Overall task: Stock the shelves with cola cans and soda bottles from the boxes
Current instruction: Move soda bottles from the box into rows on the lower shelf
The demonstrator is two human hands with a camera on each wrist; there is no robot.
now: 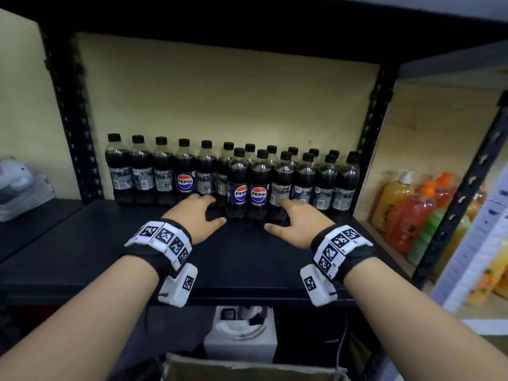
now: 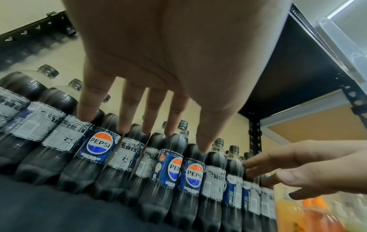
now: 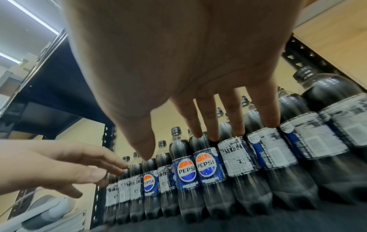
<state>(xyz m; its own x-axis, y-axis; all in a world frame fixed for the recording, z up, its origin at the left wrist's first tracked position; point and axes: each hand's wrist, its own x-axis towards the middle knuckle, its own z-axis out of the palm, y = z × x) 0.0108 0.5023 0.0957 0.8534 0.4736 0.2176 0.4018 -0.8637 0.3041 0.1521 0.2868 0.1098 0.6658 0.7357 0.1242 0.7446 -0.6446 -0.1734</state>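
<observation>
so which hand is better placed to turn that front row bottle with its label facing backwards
Right. The right hand has open fingers already reaching the backward-label bottle; the left hand sits further left, by the back row.

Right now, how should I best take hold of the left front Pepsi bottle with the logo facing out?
Probably grip the dark plastic Pepsi bottle around its labelled body from the front; it stands upright, with bottles close beside it on the right and behind. The left hand is nearest.

The head camera looks forward and down at the black metal shelf [image 1: 247, 257]; both wrist cameras look up from beneath the palms, close, sharing the dark plastic cola bottles [image 2: 190, 180].
</observation>
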